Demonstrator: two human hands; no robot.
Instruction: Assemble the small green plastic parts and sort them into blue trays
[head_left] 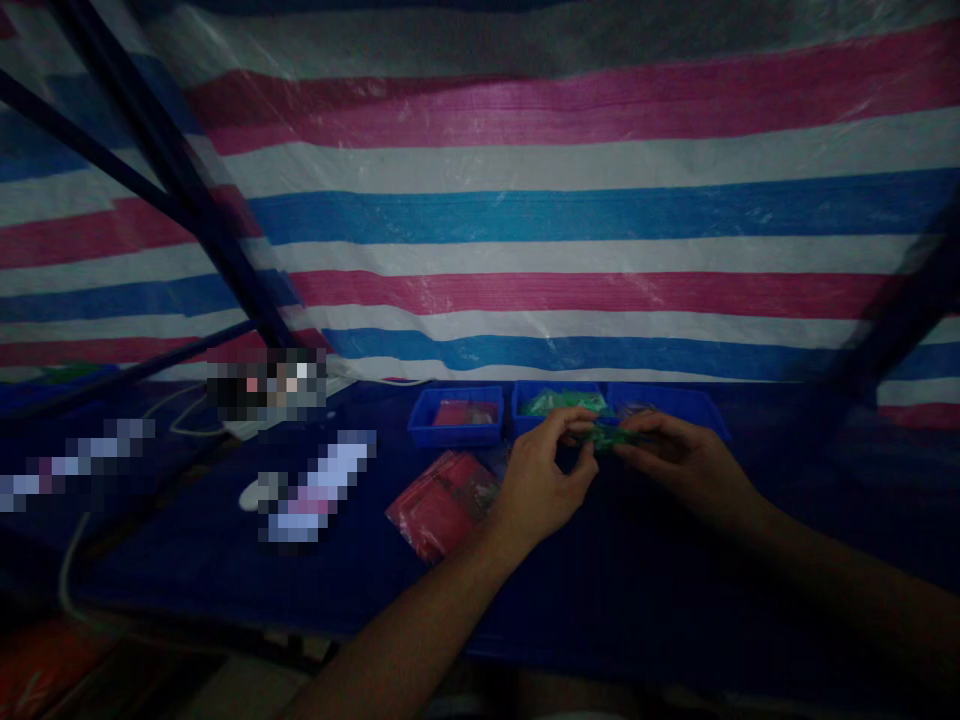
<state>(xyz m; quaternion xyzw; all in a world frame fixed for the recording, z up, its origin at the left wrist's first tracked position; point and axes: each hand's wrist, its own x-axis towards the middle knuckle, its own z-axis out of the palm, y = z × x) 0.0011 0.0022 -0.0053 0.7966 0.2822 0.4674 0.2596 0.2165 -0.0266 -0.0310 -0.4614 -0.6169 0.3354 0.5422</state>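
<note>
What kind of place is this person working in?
Probably a makeshift workshop stall: a striped tarp hangs as the wall, small blue bins line a dark table, and both hands hold a green piece.

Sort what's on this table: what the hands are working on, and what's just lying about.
In hand:
left hand
right hand
green piece, held between both

Lying about:
red packets
three blue trays
white cable

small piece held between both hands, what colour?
Green, a small green piece pinched between left hand and right hand; head view, dim.
</note>
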